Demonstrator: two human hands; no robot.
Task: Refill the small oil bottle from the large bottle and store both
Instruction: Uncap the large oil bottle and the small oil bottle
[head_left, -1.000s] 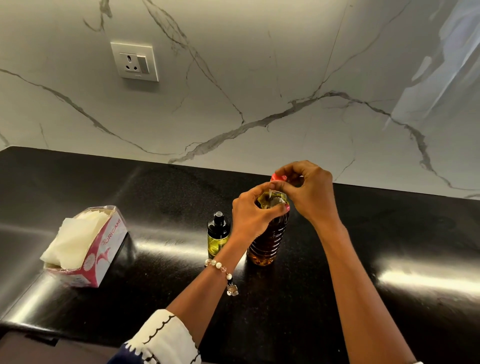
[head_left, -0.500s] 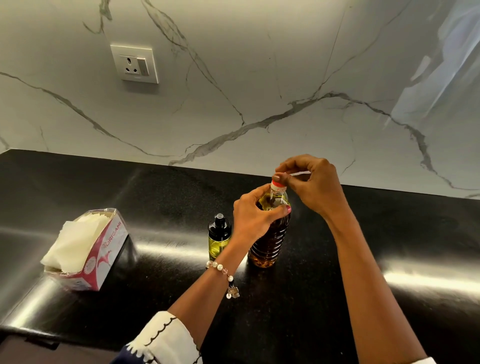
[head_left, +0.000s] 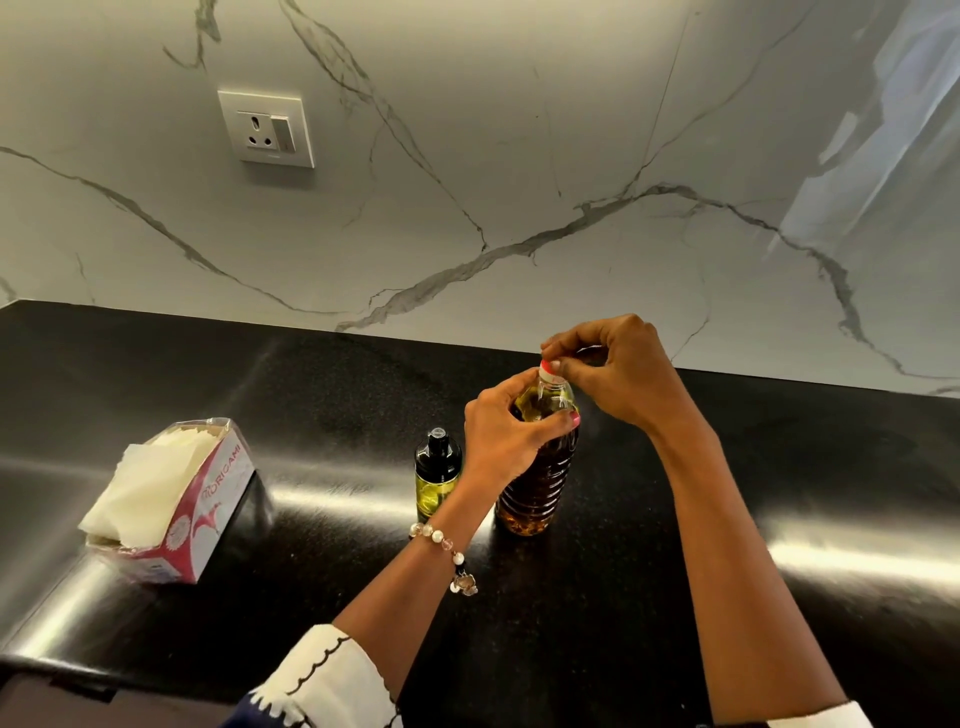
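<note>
The large oil bottle (head_left: 537, 467) stands upright on the black tabletop (head_left: 727, 519), its long axis vertical, near the middle of the head view. Its red cap (head_left: 546, 368) sits on the neck at the top of that axis. The right hand (head_left: 621, 371) is positioned above and just to the right of the neck, its fingers (head_left: 563, 366) curled and pinched together on the cap. The left hand (head_left: 506, 434) grips the shoulder of the bottle from the left side, fingers wrapped around it, holding the body steady. The cap appears to be still seated on the neck, so the step in hand is judged to be unscrewing; the coming move turns on rotation about the vertical axis, followed by a straight lift of the cap. The small oil bottle (head_left: 437, 475), with a black pump top, stands upright just beside the large bottle on its left, close to the left wrist, and is not touched by either hand. Risk: the left forearm could knock the small bottle during pouring. Well apart on the left lies a tissue box (head_left: 176, 519). A wall socket (head_left: 266, 129) is mounted on the marble backsplash (head_left: 571, 156).
</note>
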